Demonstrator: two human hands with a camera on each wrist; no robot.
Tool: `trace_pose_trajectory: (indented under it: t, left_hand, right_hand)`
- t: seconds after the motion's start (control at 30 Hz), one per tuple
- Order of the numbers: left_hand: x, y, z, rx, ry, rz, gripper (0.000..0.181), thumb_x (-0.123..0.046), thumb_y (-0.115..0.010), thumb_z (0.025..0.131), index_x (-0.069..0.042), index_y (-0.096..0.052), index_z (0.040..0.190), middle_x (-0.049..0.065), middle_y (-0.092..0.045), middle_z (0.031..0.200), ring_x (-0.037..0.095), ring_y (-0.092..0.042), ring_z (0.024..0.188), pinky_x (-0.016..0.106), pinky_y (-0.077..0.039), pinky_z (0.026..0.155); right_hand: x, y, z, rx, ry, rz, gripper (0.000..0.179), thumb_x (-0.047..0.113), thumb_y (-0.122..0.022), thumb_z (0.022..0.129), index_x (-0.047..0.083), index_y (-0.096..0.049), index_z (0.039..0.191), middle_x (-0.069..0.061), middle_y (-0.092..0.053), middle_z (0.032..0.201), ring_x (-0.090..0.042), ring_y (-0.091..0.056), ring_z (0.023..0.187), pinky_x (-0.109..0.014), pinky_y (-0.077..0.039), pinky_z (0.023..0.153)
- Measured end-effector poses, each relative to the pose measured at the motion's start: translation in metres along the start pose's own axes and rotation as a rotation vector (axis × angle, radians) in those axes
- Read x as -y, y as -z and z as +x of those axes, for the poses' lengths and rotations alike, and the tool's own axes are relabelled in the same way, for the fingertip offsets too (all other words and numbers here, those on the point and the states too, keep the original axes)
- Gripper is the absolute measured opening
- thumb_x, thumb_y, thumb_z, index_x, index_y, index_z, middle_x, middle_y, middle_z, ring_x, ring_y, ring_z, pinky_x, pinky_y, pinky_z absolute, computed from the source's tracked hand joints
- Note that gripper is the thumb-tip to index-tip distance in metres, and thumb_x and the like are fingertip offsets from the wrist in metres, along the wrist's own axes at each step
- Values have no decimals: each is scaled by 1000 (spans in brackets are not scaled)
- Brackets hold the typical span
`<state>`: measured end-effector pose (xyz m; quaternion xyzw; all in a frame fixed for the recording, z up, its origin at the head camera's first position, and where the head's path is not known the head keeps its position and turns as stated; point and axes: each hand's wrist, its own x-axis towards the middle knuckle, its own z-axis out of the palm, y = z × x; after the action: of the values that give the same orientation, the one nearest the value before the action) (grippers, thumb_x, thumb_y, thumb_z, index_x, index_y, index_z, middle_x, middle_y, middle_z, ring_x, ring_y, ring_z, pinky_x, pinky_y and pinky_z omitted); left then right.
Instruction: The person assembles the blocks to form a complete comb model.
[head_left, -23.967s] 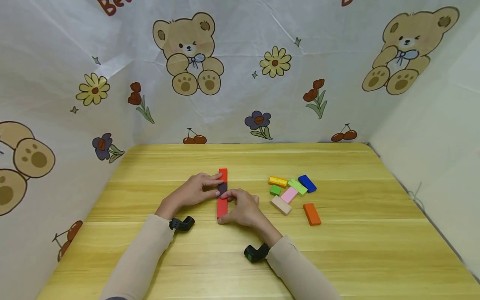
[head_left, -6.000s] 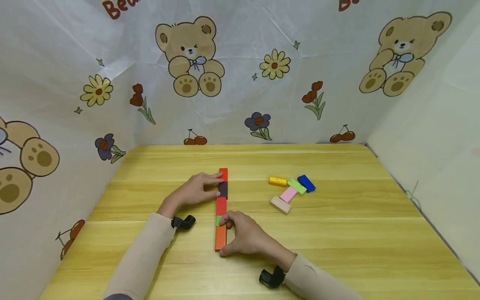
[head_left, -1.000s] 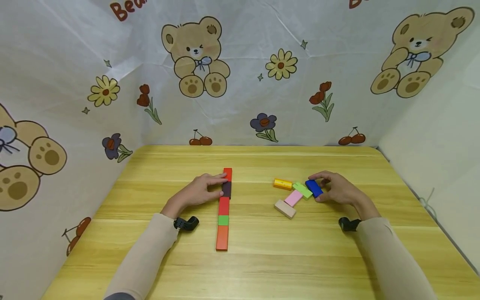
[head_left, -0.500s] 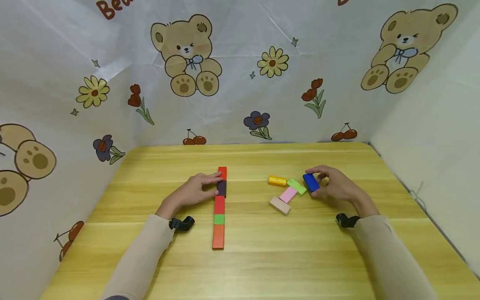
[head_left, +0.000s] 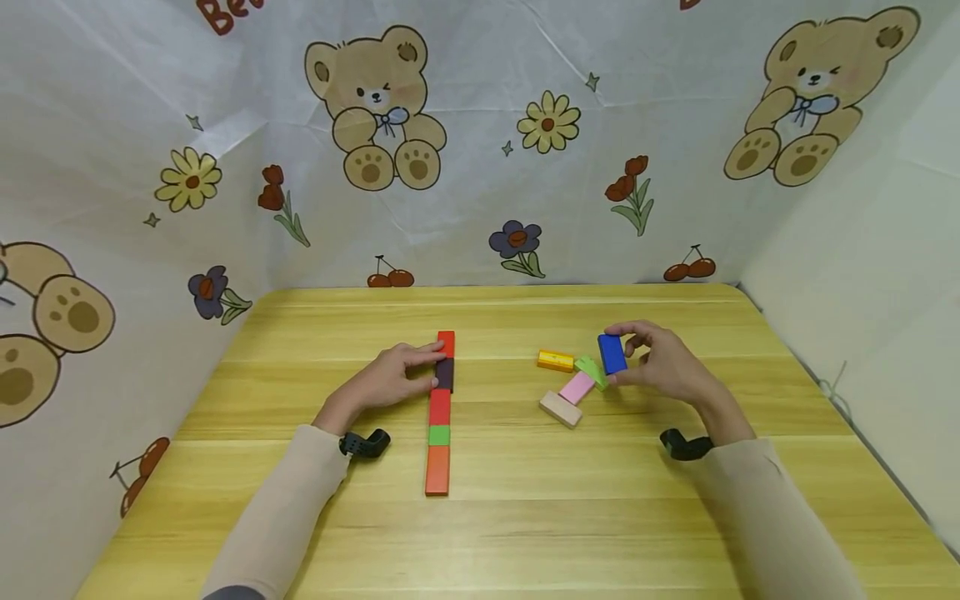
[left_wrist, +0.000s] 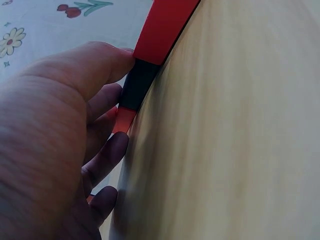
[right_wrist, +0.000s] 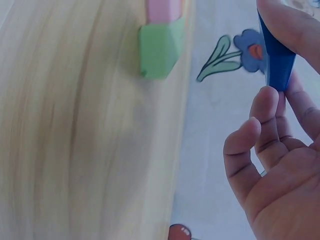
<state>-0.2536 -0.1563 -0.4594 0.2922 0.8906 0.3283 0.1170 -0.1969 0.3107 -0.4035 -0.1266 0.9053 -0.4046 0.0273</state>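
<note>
Blue block (head_left: 612, 354) we pinch in our right hand (head_left: 670, 364), well right of the dark block (head_left: 446, 375), whose left side our left hand (head_left: 386, 379) touches, fingers slightly spread

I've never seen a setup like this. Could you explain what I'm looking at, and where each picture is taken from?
There is no machine arm here: a person works with two bare hands. The wide picture comes from a camera on the head, looking forward and down. The two close-ups come from cameras on the wrists, one per hand.

On the wooden table, a line of blocks runs toward the person: a far red block, a dark block, a nearer red block, a green block and an orange block. The left hand touches the first two.

The right hand pinches a blue block. Near it are yellow, light green, pink and beige blocks. Behind hangs a bear-printed cloth.
</note>
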Motion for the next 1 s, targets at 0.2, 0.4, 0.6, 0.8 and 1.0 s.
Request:
trace_pose_trajectory:
  t: [0.2, 0.4, 0.6, 0.8, 1.0]
  left_hand:
    - [1, 0, 1, -1, -8, -5, 53, -40, -65, 97, -28, -52, 147, -18, -37, 159, 18, -43, 137, 47, -40, 111]
    - [-3, -1, 1, 2, -8, -25, 54, -40, -66, 97, -27, -53, 147, -17, -37, 160, 20, -42, 138, 49, -38, 112]
    - [-2, 0, 2, 1, -11, -24, 53, -39, -66, 97, -26, -53, 147, -17, -38, 159, 20, -43, 136, 47, -40, 111]
    - [-1, 0, 2, 4, -5, -30, 53, -40, -66, 97, -27, -53, 147, -18, -37, 159, 18, -43, 136, 47, -40, 111]
    - [-2, 0, 2, 1, 4, -25, 54, -38, -67, 97, -26, -53, 147, -19, -38, 159, 18, -42, 137, 46, -40, 111]
  right_hand:
    - [14, -10, 0, -37, 38, 48, 67, 19, -91, 74, 15, -60, 132, -13, -58, 103, -33, -51, 99, -22, -48, 66]
    - [30, -20, -1, -71, 52, 20, 65, 18, -91, 73, 14, -61, 131, -9, -59, 111, -27, -51, 98, -24, -47, 73]
    - [45, -31, -1, -96, 32, 53, 68, 20, -93, 71, 14, -62, 131, -8, -61, 117, -25, -51, 98, -38, -51, 82]
    - [59, -39, -2, -104, -3, 142, 69, 17, -92, 71, 12, -61, 132, -12, -60, 113, -31, -52, 98, -28, -51, 82]
    - [65, -51, -2, -98, -30, 150, 70, 24, -92, 72, 16, -60, 134, -13, -57, 107, -34, -52, 97, -28, -49, 80]
